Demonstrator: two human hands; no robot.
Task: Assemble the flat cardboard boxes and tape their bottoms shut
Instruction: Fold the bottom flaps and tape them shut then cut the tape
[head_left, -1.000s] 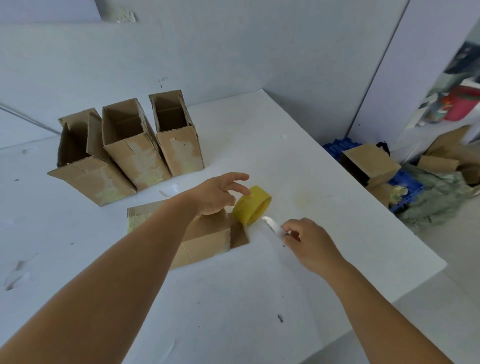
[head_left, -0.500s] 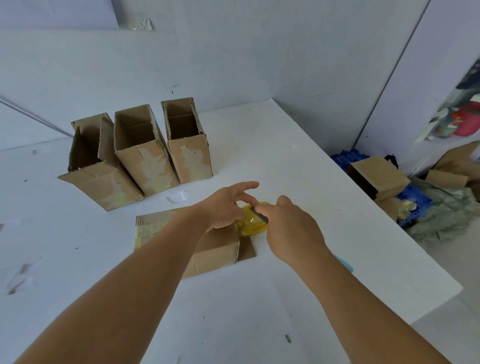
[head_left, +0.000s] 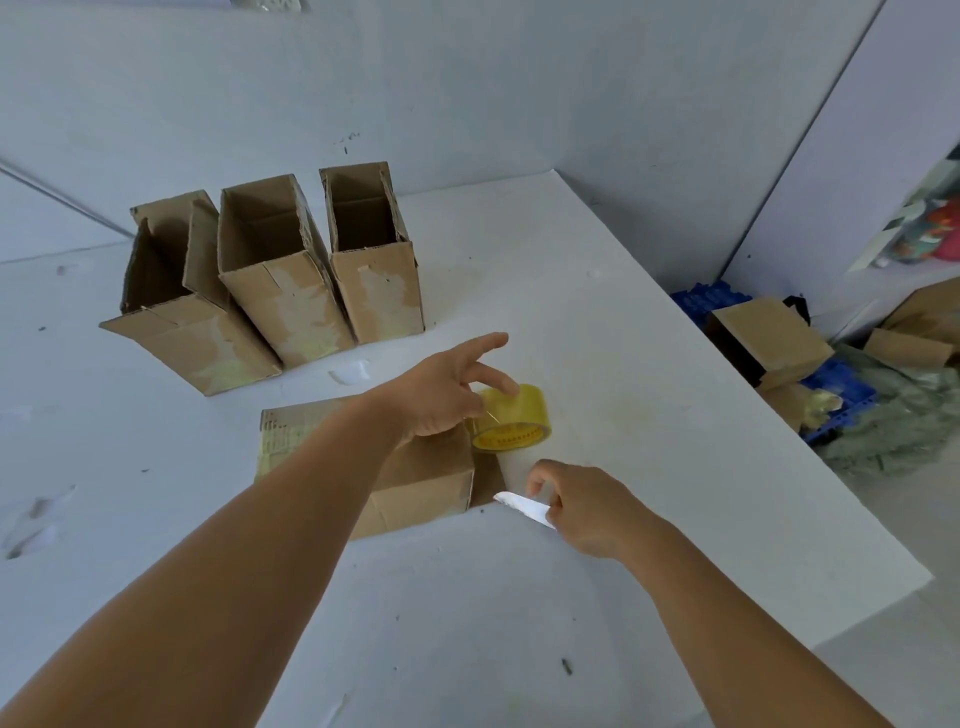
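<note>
White table (head_left: 649, 364): three upright boxes (head_left: 291, 280); left hand (head_left: 441, 395) grips tape roll (head_left: 511, 418), right hand (head_left: 587, 506) pinches blade (head_left: 522, 508).

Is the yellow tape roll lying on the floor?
No, the yellow tape roll is at the left hand, over the white table.

Landmark: the flat box (head_left: 421, 478) lying mid-table (head_left: 597, 322). Beyond it, to the left, three standing boxes (head_left: 280, 280) form a close row, touching or nearly so; no passage between them. A narrow strip of tabletop separates that row from the flat box. The tape roll (head_left: 511, 418) sits at the flat box's far right corner. Right of the flat box, tabletop runs open to the edge. Near side: both forearms cross the surface.
</note>
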